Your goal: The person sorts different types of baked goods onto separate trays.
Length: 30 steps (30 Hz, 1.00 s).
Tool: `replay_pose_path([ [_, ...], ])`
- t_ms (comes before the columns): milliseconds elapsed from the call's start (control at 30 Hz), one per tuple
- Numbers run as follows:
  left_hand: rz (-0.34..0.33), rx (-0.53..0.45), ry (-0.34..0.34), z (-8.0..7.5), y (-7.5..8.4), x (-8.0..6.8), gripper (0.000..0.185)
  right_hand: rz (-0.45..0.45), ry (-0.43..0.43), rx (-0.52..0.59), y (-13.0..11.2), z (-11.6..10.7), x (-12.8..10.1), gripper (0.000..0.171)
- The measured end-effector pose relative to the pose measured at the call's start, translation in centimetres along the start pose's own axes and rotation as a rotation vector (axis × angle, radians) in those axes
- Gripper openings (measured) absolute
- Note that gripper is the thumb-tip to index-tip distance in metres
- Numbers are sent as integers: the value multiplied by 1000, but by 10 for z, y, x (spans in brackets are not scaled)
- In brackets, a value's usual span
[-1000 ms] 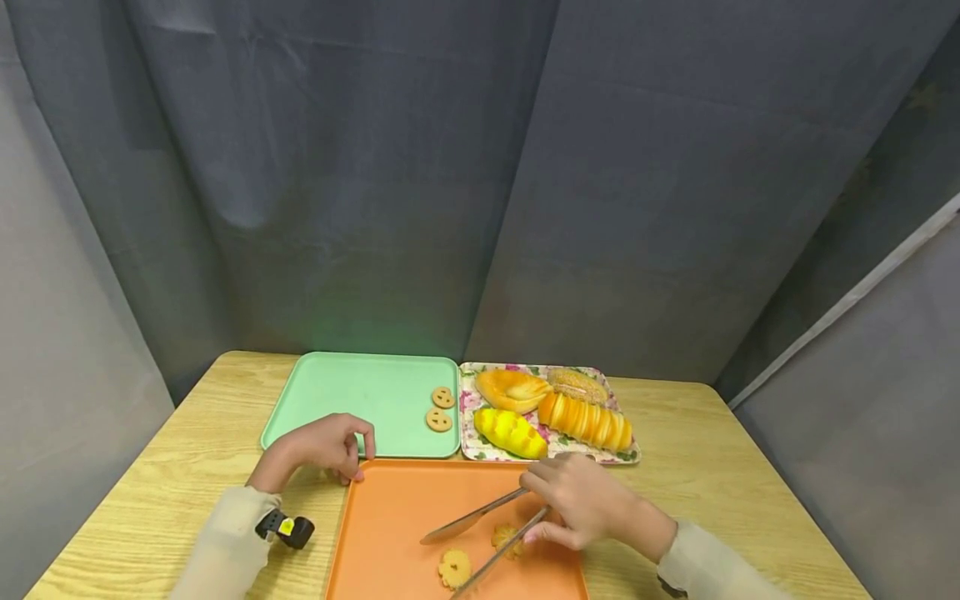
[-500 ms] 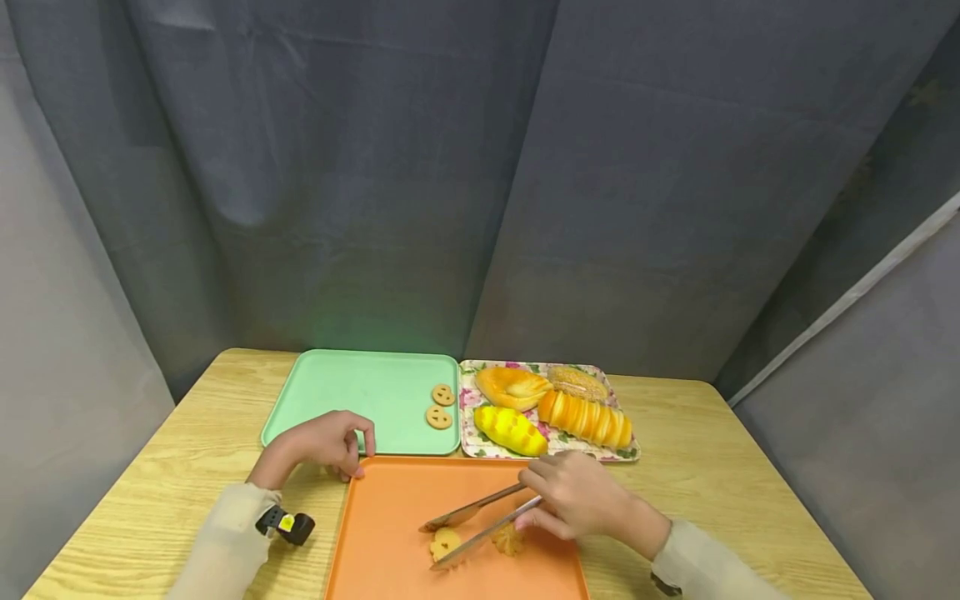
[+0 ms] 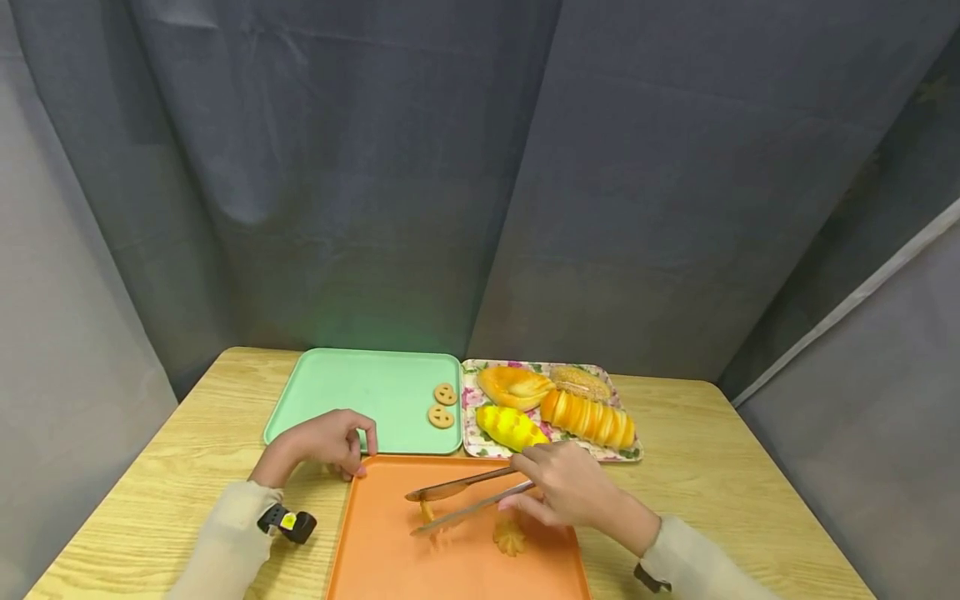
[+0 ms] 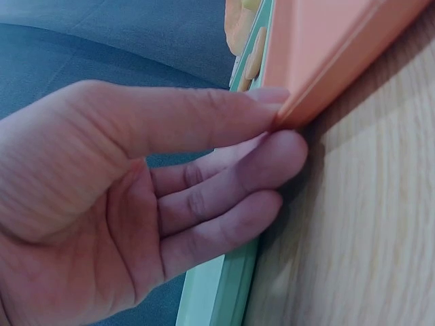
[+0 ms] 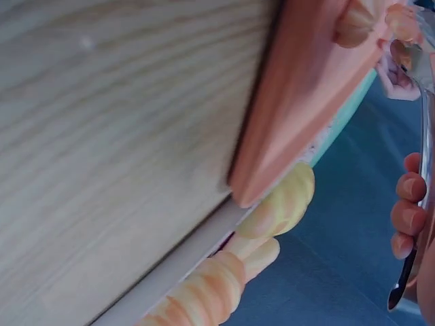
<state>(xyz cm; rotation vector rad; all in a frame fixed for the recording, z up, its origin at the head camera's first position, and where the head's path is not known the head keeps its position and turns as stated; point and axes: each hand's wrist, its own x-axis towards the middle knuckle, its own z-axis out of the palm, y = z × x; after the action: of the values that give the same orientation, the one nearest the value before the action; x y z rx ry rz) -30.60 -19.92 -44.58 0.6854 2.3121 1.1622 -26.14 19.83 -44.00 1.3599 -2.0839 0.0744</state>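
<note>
My right hand [image 3: 534, 492] grips a pair of metal tongs [image 3: 465, 498] over the orange tray [image 3: 375, 567]. The tong tips pinch a small flower-shaped cookie [image 3: 427, 510], mostly hidden between the blades. A second flower cookie [image 3: 510, 538] lies on the orange tray just below that hand. In the right wrist view my fingers [image 5: 408, 204] curl round the tongs [image 5: 425, 129]. My left hand [image 3: 352, 454] pinches the orange tray's far left corner [image 4: 319, 75], thumb on top and fingers underneath.
A mint green tray [image 3: 352, 392] behind the orange one carries two round face cookies [image 3: 442, 405] at its right side. To its right, a floral tray [image 3: 471, 392] holds several breads [image 3: 585, 417]. All stand on a wooden table [image 3: 705, 467] against grey curtains.
The tongs swung left and away from me, closing on one flower cookie and carrying it toward the tray's far side. The other cookie stayed put. My left hand has not moved.
</note>
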Motion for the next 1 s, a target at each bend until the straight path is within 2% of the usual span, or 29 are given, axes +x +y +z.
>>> replay_pose_path([
  [233, -1, -3, -4, -1, 1, 1, 18, -2, 30, -39, 1, -2, 10, 53],
  [800, -3, 13, -8, -1, 0, 1, 18, -45, -53, -38, -10, 7, 27, 54],
  [1000, -2, 24, -5, 0, 0, 1, 17, -15, -88, -38, -15, 5, 31, 50],
])
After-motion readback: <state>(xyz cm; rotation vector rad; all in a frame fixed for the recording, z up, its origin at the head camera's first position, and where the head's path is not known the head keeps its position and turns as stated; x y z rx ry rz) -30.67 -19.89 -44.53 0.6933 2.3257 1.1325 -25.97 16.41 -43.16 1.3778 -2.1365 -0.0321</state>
